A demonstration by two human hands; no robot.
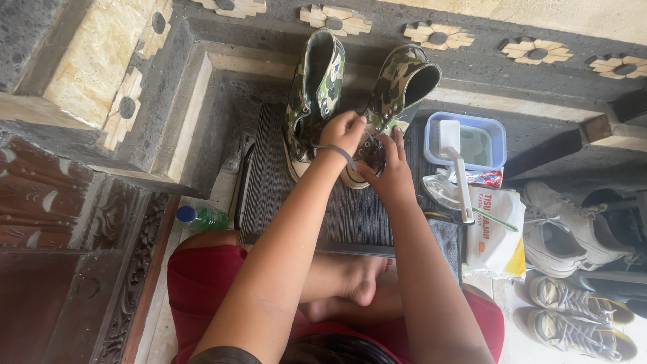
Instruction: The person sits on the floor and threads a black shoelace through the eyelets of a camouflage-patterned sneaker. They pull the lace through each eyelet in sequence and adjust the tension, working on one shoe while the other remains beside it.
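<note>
Both hands (367, 152) on right camouflage shoe (391, 101); brush tub (495, 135) beside.

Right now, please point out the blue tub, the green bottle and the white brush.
blue tub (497, 128): head view, on its right rim.
green bottle (207, 217): head view, on its green body.
white brush (449, 132): head view, on its flat white head.

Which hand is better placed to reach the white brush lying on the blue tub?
Right hand, probably: it works the shoe's laces nearest the brush on the tub; the left hand is farther.
</note>
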